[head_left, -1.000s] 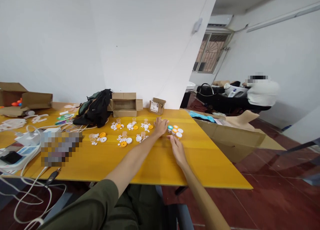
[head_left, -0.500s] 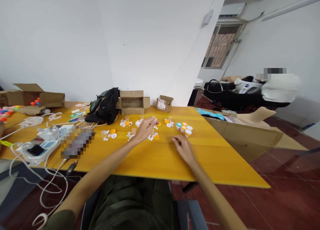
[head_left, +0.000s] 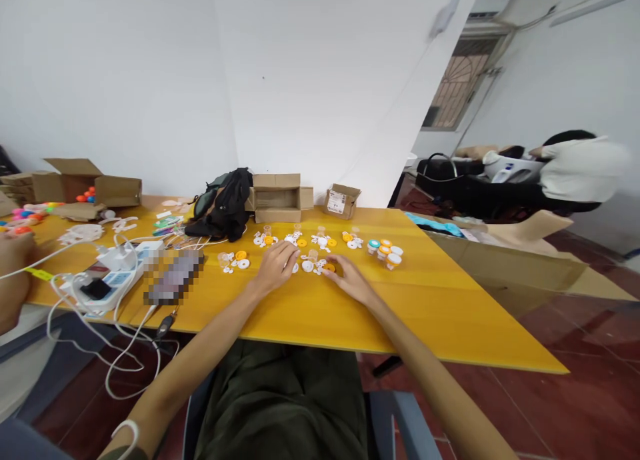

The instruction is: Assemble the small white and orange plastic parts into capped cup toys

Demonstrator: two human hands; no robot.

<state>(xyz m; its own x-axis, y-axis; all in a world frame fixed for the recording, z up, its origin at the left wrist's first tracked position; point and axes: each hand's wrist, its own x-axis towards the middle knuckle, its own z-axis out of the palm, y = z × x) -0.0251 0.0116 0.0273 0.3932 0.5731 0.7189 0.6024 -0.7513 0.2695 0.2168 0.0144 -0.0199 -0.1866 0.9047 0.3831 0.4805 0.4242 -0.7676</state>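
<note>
Orange plastic, a disc (head_left: 329,268) lies at ten o'clock from the right hand (head_left: 354,281), whose fingers part loosely; the left hand's (head_left: 275,268) hold cannot be told. This seems a reach, calling for a light pinch.

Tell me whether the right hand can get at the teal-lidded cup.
Probably yes: the teal-lidded cup stands close beyond the right hand, with nothing visible standing between them.

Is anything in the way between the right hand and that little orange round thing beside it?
No, nothing visible stands between the right hand and the orange round piece. I can't tell if they touch. Small white pieces lie on the orange piece's other side.
</note>
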